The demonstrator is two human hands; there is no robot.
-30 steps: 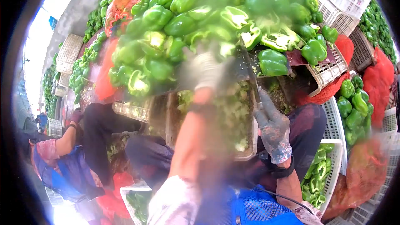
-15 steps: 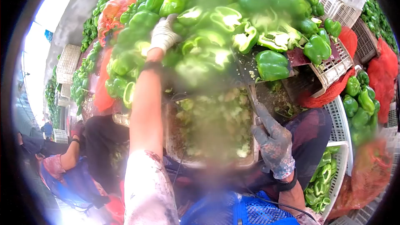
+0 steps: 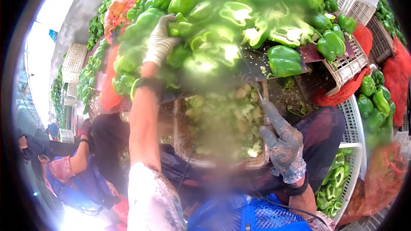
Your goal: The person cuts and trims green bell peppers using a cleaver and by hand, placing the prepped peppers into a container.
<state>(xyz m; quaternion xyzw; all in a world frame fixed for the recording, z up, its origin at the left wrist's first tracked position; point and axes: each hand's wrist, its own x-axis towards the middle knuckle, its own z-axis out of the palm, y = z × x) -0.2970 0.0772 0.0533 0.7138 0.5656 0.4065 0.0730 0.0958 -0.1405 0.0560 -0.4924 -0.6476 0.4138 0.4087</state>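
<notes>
My left hand [image 3: 160, 42], in a pale glove, reaches into the pile of green bell peppers. Its thumb and fingers are closed round a green bell pepper [image 3: 180, 27]. Gloved in grey, my right hand [image 3: 283, 145] grips a knife [image 3: 259, 93], its thin blade pointing up and away from me; the handle is mostly covered by the fingers. Halved peppers [image 3: 236, 13] with pale insides lie between the hands at the pile's near side. A whole green pepper [image 3: 284, 61] rests on the dark board [image 3: 256, 62] beyond the knife. Smears blur the middle of the view.
Below the board sits a bin [image 3: 262, 162] of pepper cores and scraps. A white crate [image 3: 353, 156] of cut peppers stands by my right knee. Red mesh sacks [image 3: 396, 81] and stacked crates [image 3: 357, 10] line the right. A co-worker [image 3: 77, 175] sits at left.
My left hand has drawn slightly back and left, its fingers now round a pepper. My right hand stays low with the knife. The whole view has shifted a little.
</notes>
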